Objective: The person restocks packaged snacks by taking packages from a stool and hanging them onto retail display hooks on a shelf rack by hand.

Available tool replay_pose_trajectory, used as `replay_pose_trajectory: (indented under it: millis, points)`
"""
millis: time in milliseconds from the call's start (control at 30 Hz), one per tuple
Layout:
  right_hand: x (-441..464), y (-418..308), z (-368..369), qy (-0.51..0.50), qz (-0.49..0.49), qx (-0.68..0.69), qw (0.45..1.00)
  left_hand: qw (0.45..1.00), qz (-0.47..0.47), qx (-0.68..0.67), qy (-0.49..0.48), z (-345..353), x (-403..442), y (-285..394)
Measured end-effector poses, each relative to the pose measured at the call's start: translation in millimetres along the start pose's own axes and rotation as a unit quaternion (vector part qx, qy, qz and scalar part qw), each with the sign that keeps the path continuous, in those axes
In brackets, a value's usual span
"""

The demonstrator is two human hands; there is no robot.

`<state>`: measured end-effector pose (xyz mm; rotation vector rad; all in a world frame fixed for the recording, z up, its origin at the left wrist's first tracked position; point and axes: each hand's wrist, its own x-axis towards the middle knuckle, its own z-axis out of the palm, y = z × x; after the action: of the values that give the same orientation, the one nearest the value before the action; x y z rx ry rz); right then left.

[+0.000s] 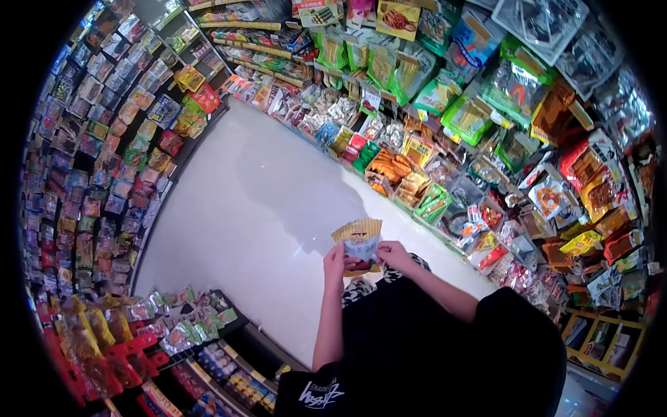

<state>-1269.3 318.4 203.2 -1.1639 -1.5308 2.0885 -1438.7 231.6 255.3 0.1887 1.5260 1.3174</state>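
Note:
A snack packet (361,244), yellowish at the top with a pale middle and a dark red part lower down, is held in front of the body, above the floor. My left hand (336,263) grips its left side, with fingers wrapped round the lower part. On the packet's right edge, my right hand (392,255) is closed in a pinch. Small print on the packet cannot be read.
Shelves of hanging packets (104,118) line the left. Bins and racks of bagged snacks (417,167) run along the right. A lower display (194,320) stands at the bottom left. Between them lies a pale tiled floor (243,201).

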Motion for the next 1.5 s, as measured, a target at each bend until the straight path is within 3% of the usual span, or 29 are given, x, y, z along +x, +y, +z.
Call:
replay_pose_trajectory:
  millis: [167, 200, 333, 567, 733, 800, 1067, 1500]
  points:
    - [54, -23, 18, 0.024, -0.008, 0.091, 0.995, 0.997, 0.004, 0.076, -0.031, -14, 62, 36]
    - [71, -31, 17, 0.030, -0.020, 0.115, 0.993, 0.998, -0.015, 0.041, -0.041, -13, 70, 47]
    - [126, -59, 4, 0.003, 0.014, 0.117, 0.993, 0.994, -0.034, 0.091, -0.043, -9, 131, 81]
    - [224, -87, -31, 0.115, -0.041, 0.211, 0.970, 0.985, -0.040, 0.123, -0.116, 40, 248, 137]
    - [283, -97, -61, 0.173, -0.019, 0.218, 0.960, 0.975, -0.053, 0.140, -0.164, 75, 334, 159]
    - [314, -90, -80, 0.201, -0.010, 0.212, 0.956, 0.978, -0.058, 0.096, -0.175, 84, 376, 144]
    - [416, -70, -149, 0.306, 0.103, 0.188, 0.928, 0.957, -0.144, 0.138, -0.212, 138, 518, 109]
    - [572, -36, -258, 0.443, 0.131, 0.247, 0.852, 0.917, -0.156, 0.230, -0.285, 248, 714, 92]
